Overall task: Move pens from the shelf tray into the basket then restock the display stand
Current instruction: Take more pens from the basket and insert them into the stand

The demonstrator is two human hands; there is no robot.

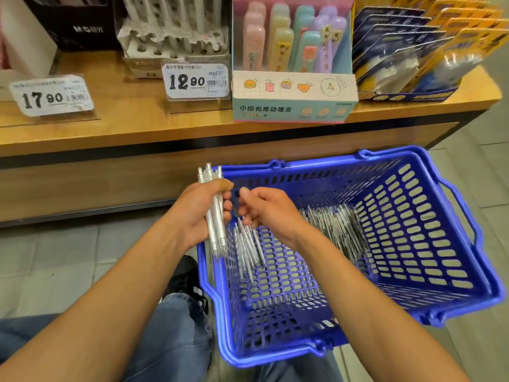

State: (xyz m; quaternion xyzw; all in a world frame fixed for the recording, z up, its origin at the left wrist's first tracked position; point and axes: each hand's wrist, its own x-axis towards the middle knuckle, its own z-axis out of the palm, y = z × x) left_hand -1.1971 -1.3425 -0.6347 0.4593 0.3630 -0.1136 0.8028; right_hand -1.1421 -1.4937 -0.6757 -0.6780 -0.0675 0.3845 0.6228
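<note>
Several pens (215, 216) sit gripped upright in my left hand (202, 213) over the basket (429, 244) rim, my right hand (268, 210) pinching a few more, so I judge we're gathering for the stand (176, 31), needing tidy alignment next.

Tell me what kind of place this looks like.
Most likely a stationery shop. Price tags stand on a wooden shelf beside a display box of erasers, and a blue shopping basket sits on the floor.
</note>
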